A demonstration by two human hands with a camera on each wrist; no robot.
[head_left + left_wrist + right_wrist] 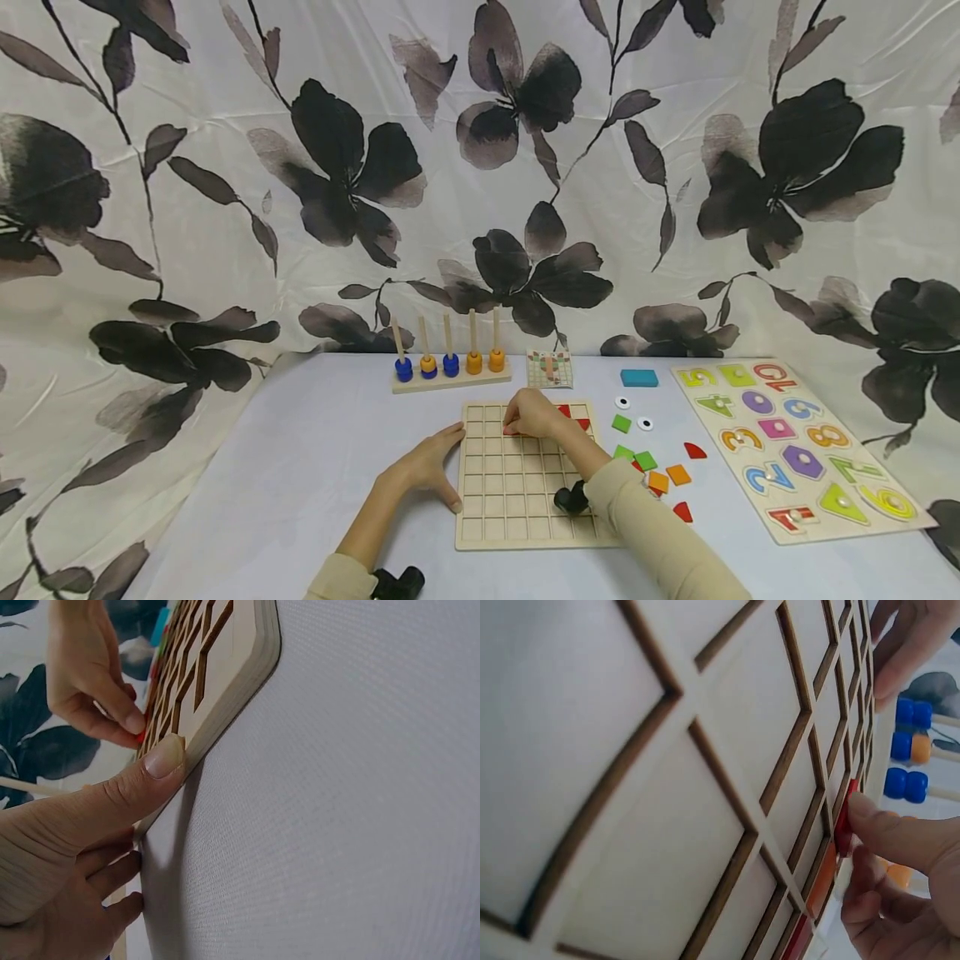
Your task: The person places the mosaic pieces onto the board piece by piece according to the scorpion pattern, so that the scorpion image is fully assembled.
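A wooden grid board (pixel 495 505) lies flat on the table. Over its upper part, my right hand (pixel 534 414) pinches a small red piece (pixel 846 817) between thumb and fingertips, right at the grid cells; the fingers partly cover its shape. In the right wrist view, an orange piece (pixel 823 877) and another red piece (pixel 796 941) sit in cells beside it. More red pieces (pixel 582 424) show in the upper right cells in the head view. My left hand (pixel 426 463) rests against the board's left edge, thumb and fingers spread apart, the thumb (pixel 161 759) touching the edge.
Loose green squares (pixel 622 423), orange squares (pixel 678 475), red quarter circles (pixel 694 451) and white rings (pixel 645 423) lie right of the board. A blue block (pixel 639 378), a patterned card (pixel 550 369) and a peg stand (pixel 450 381) with beads are behind. A number puzzle (pixel 813 454) lies far right.
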